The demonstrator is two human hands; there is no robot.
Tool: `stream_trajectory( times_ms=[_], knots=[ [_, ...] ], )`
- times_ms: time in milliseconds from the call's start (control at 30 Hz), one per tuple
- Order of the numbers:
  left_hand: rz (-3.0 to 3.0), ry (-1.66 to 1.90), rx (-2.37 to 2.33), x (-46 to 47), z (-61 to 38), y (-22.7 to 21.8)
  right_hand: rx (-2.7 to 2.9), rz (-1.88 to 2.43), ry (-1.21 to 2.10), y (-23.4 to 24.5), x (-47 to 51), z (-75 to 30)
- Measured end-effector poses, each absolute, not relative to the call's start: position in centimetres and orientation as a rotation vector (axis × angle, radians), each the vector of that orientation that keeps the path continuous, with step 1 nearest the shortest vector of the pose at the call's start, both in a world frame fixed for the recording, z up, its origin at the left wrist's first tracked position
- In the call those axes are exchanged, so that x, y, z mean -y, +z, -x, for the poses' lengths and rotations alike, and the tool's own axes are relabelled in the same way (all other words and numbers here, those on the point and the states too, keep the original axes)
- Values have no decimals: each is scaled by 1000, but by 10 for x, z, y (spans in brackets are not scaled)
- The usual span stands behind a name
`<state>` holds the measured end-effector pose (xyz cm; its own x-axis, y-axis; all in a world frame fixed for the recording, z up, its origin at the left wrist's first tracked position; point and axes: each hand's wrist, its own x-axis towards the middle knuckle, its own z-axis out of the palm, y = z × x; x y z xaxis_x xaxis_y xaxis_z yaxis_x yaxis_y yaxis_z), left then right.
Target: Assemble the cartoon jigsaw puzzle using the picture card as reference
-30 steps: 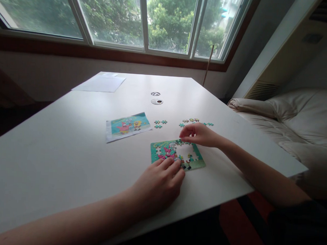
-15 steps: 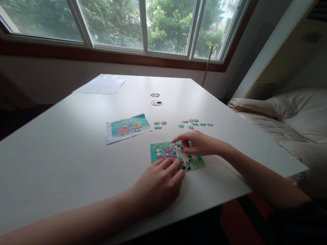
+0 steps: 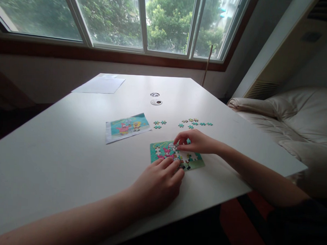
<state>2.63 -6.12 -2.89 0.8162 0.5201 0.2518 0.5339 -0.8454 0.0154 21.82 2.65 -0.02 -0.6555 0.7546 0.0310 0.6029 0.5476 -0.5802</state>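
Note:
A small, partly filled jigsaw puzzle (image 3: 162, 154) lies near the front of the white table (image 3: 70, 143). My left hand (image 3: 158, 183) rests flat on the table with its fingertips on the puzzle's near edge, fingers together. My right hand (image 3: 196, 142) hovers over the puzzle's middle, thumb and fingers pinched on a small puzzle piece at the gap. A printed reference picture (image 3: 127, 126) lies to the left of the puzzle.
Loose puzzle pieces sit in two groups beyond the puzzle: a small cluster (image 3: 159, 123) and a longer row (image 3: 196, 123). A sheet of paper (image 3: 99, 85) lies at the far left corner. Two round cable holes (image 3: 156, 99) are mid-table. A cushioned seat (image 3: 296, 117) stands right of the table.
My right hand has come from the puzzle's far right edge down and left over its middle, pinching a piece. The left hand has stayed in place.

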Motion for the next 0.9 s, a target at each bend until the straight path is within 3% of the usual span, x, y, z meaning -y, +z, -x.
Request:
stream_trajectory(
  times_ms=[367, 900],
  knots=[
    [2948, -364, 858, 61, -27, -29, 2557, 1043, 490, -8, -31, -218],
    [2936, -377, 855, 62, -27, -29, 2538, 1096, 490, -8, -29, -217]
  ],
)
